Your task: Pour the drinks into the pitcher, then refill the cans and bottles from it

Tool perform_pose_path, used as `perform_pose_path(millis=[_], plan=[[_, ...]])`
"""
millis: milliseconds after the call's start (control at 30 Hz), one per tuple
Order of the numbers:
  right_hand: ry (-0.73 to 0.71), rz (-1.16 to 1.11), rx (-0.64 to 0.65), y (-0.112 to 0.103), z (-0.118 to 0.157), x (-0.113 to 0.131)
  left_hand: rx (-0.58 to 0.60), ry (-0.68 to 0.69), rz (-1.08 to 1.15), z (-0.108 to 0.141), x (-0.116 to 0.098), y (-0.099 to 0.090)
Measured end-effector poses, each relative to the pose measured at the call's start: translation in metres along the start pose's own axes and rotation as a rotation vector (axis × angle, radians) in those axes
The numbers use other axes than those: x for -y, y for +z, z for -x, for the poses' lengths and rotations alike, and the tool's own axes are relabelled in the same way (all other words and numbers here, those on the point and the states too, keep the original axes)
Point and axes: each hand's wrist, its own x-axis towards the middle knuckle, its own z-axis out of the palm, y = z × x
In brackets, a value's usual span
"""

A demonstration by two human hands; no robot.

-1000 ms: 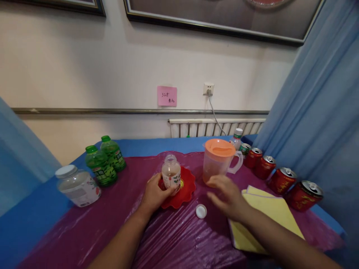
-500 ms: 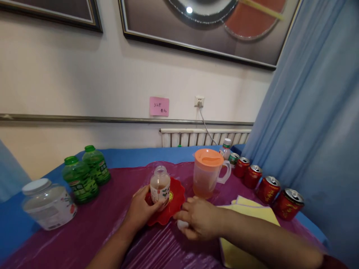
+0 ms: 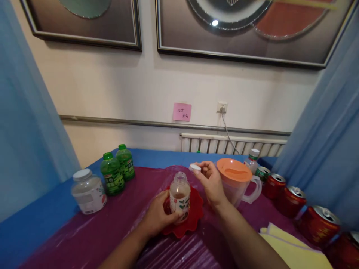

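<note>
My left hand (image 3: 160, 215) is wrapped round a small clear bottle (image 3: 180, 200) with a white printed label. The bottle is upright, its mouth uncovered, with brownish contents showing. It is over a red scalloped plate (image 3: 196, 209); whether its base touches the plate I cannot tell. My right hand (image 3: 211, 181) is raised to the right of the bottle's mouth, pinching a white cap (image 3: 195, 168) between thumb and fingers. Just behind this hand stands a clear pitcher (image 3: 234, 190) with an orange lid, partly hidden by the hand and wrist.
Two green bottles (image 3: 112, 175) and a wide white-lidded jar (image 3: 89, 194) stand at the left. On the right are several red cans (image 3: 291, 201), a small green can (image 3: 263, 173), a white-capped bottle (image 3: 251, 160) and a folded yellow cloth (image 3: 288, 244). Purple plastic sheeting (image 3: 112, 231) covers the table.
My right hand has risen from the table beside the plate, lifting the white cap up near the bottle's mouth. My left hand still holds the bottle. The view has swung left.
</note>
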Motion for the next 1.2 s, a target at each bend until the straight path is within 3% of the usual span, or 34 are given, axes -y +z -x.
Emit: perform_pose_path(millis=[167,367,667,1033,1200], plan=[[0.029,0.023,0.124,-0.004,-0.001,-0.001,0.087,0.034,-0.060,0.002,-0.004,-0.003],[-0.021,0.123,0.273,-0.001,0.005,0.002,0.072,0.021,-0.070,0.003,-0.009,-0.001],[-0.051,0.143,0.374,-0.005,0.007,-0.005,0.076,0.038,-0.046,0.005,-0.010,0.001],[-0.068,0.202,0.381,-0.006,0.010,-0.005,0.050,0.082,-0.128,0.007,-0.010,0.001],[-0.073,0.233,0.304,-0.003,0.013,-0.012,0.074,0.117,-0.147,0.007,-0.006,0.002]])
